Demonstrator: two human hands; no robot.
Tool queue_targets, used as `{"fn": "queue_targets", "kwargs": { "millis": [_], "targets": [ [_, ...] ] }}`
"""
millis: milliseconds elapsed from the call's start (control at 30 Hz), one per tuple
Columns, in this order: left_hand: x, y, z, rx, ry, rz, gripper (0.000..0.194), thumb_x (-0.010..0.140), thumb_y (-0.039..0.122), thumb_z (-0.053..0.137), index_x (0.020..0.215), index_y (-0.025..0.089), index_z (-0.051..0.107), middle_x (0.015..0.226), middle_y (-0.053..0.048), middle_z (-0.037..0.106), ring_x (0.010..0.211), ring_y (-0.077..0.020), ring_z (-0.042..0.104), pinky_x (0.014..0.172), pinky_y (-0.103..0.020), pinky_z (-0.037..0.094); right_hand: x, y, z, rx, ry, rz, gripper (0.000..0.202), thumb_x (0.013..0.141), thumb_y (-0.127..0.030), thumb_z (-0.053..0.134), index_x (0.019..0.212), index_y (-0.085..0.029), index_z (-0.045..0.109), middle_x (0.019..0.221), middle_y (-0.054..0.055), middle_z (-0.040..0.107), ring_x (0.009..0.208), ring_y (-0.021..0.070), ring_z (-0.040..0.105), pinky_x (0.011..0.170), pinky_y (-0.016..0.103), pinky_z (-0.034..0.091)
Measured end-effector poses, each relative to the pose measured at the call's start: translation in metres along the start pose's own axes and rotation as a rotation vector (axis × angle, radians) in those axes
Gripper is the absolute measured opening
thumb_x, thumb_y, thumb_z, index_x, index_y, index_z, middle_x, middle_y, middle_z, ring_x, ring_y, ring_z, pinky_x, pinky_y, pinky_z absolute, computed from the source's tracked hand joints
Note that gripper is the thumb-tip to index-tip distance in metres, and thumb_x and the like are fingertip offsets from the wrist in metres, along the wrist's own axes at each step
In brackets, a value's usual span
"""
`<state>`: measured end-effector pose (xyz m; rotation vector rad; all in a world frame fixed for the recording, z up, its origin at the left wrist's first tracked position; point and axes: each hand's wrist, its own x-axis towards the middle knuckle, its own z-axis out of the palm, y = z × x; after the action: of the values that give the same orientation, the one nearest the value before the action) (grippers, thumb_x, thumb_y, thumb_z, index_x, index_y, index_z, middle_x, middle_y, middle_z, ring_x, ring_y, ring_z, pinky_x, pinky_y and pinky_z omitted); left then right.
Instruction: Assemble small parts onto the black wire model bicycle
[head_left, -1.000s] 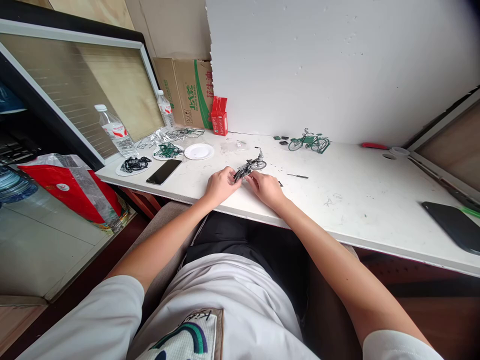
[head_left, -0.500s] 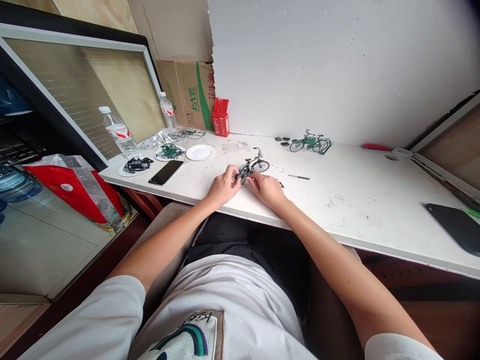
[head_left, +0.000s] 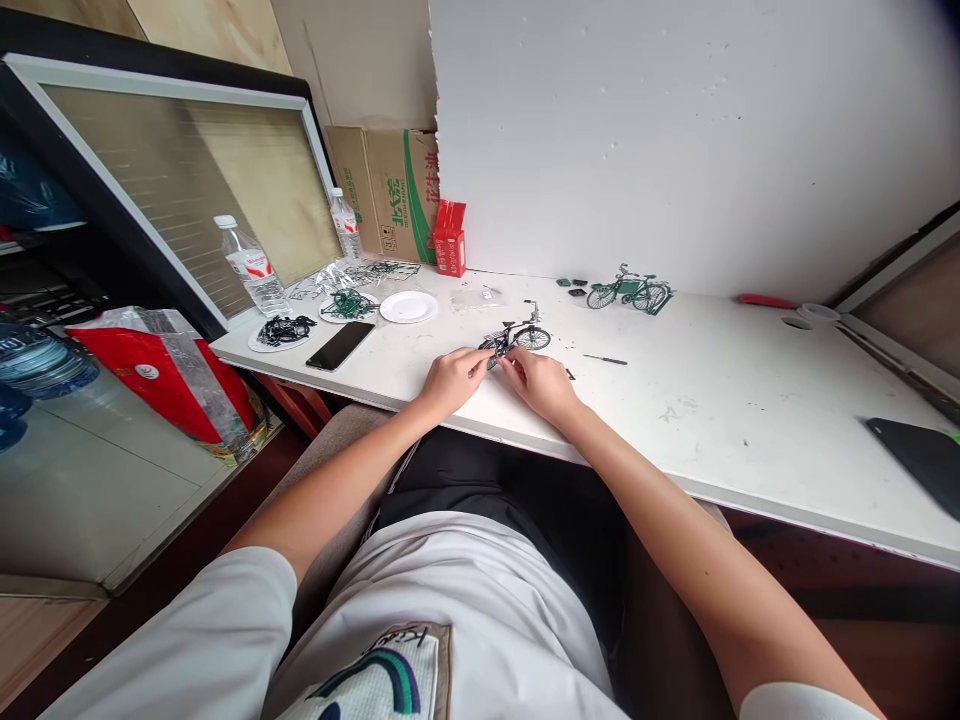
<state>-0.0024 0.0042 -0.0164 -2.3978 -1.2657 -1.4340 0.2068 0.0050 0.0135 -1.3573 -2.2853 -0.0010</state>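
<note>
Both hands had eased the black model bicycle (head_left: 517, 338) upright since a second before. Left hand (head_left: 454, 379) and right hand (head_left: 541, 382) pinched its rear end; its front wheel lay at two o'clock from them.

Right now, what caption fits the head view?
Both hands, left and right, grip a black model bike on a white table.

Bare table (head_left: 750, 420) is left open right of the right hand (head_left: 541, 382), up to a dark tablet (head_left: 919, 455) at the far edge. A thin tool (head_left: 604, 359) lies just beyond. The left side is crowded by a phone (head_left: 340, 345), plates (head_left: 408, 306) and bottles (head_left: 253, 266).
</note>
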Motion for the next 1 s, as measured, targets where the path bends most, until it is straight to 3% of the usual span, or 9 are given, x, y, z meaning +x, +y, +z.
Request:
{"fn": "queue_targets", "kwargs": {
  "millis": [267, 467, 700, 1000],
  "targets": [
    [0.004, -0.001, 0.002, -0.091, -0.027, -0.048, 0.026, 0.098, 0.016, 0.069, 0.119, 0.022, 0.085, 0.107, -0.008, 0.081, 0.092, -0.0181, 0.077, 0.088, -0.029, 0.065, 0.001, 0.000, -0.001, 0.006, -0.044, 0.011, 0.035, 0.113, -0.045, 0.047, 0.110, -0.020, 0.071, 0.082, 0.007, 0.077, 0.074, 0.0242, 0.070, 0.067, 0.030, 0.036],
    [0.007, 0.009, 0.009, -0.375, -0.018, -0.293, 0.031, 0.090, 0.013, 0.076, 0.120, 0.019, 0.084, 0.113, -0.009, 0.077, 0.096, -0.0173, 0.077, 0.087, -0.030, 0.069, 0.001, 0.003, -0.001, 0.048, -0.040, 0.024, 0.030, 0.111, -0.043, 0.051, 0.107, -0.021, 0.071, 0.084, 0.006, 0.078, 0.075, 0.0223, 0.069, 0.066, 0.029, 0.036],
    [0.006, 0.011, 0.014, -0.386, 0.029, -0.361, 0.027, 0.087, 0.011, 0.078, 0.112, 0.019, 0.085, 0.113, -0.010, 0.078, 0.100, -0.0194, 0.077, 0.088, -0.032, 0.069, 0.002, 0.000, -0.005, 0.059, -0.069, 0.045, 0.030, 0.111, -0.042, 0.052, 0.109, -0.020, 0.072, 0.087, 0.006, 0.079, 0.075, 0.0221, 0.070, 0.068, 0.030, 0.038],
    [0.010, 0.013, 0.011, -0.359, 0.068, -0.427, 0.016, 0.086, 0.013, 0.081, 0.101, 0.018, 0.085, 0.113, -0.011, 0.076, 0.099, -0.0210, 0.076, 0.074, -0.029, 0.066, 0.001, 0.001, -0.004, 0.050, -0.073, -0.016, 0.036, 0.114, -0.046, 0.049, 0.115, -0.019, 0.072, 0.097, 0.009, 0.081, 0.081, 0.0231, 0.072, 0.071, 0.029, 0.039]
  ]
}}
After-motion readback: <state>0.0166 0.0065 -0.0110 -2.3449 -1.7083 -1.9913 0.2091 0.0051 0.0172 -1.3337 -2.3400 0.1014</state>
